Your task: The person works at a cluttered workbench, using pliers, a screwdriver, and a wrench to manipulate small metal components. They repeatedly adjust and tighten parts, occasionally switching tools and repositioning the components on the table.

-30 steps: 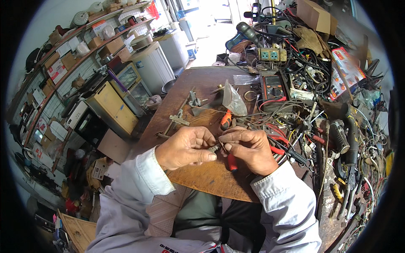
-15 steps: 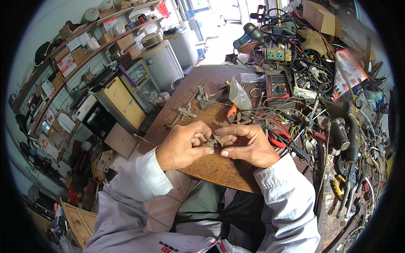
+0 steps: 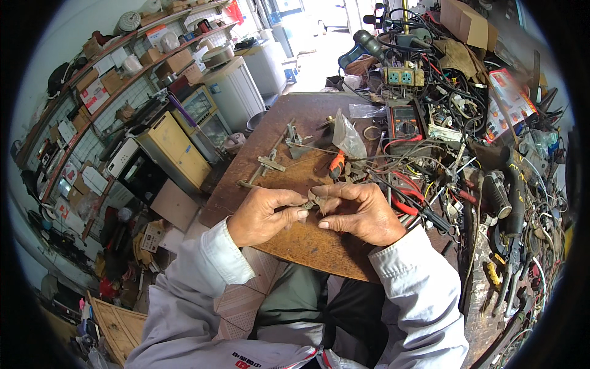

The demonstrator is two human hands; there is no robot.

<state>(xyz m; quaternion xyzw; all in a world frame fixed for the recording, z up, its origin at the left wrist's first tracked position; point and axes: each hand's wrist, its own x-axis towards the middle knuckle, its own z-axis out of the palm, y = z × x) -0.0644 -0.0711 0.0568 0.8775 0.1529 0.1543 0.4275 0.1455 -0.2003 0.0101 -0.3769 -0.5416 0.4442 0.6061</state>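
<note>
Both hands have drawn closer together: the left hand and right hand now pinch one small grey metal part over the brown wooden worktop.

1. A worn brown wooden workbench carries everything.
2. At twelve o'clock: multimeter and clear plastic bag.
3. At ten o'clock: metal brackets.
4. At three o'clock: tangled cables.

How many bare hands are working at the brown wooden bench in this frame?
2. The left hand and the right hand meet over the brown wooden bench, both pinching one small grey metal part. No other person's hands show.
</note>
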